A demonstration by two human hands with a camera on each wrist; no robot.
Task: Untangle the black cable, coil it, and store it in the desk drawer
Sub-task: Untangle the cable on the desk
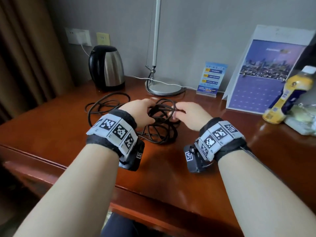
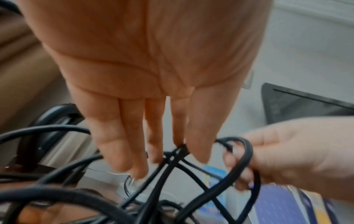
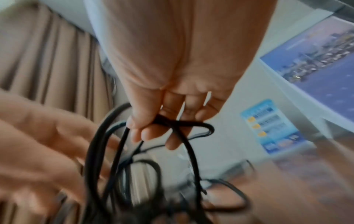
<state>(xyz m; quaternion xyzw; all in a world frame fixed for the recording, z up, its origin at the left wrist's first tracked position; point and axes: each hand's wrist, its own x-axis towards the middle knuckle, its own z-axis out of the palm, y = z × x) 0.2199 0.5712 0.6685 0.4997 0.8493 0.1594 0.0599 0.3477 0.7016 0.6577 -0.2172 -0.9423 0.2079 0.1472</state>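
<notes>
The black cable (image 1: 160, 129) lies in a tangled heap in the middle of the reddish wooden desk (image 1: 179, 168), with looser loops (image 1: 106, 106) trailing off to the left. My left hand (image 1: 150, 106) reaches into the top of the heap. In the left wrist view the left hand (image 2: 184, 151) pinches crossing strands of the cable (image 2: 164, 171) between thumb and forefinger, the other fingers straight. My right hand (image 1: 174, 112) holds a raised loop. The right wrist view shows the right hand (image 3: 153, 125) pinching the loop (image 3: 191, 150) between thumb and fingers.
A steel kettle (image 1: 106, 69) stands at the back left, with a lamp base (image 1: 164, 86) and a white cord (image 1: 171, 83) behind the cable. A blue card stand (image 1: 210, 79), a calendar (image 1: 265, 74), a yellow bottle (image 1: 290, 93) and a plastic bag (image 1: 302, 117) fill the right. A curtain (image 1: 25, 57) hangs at the left.
</notes>
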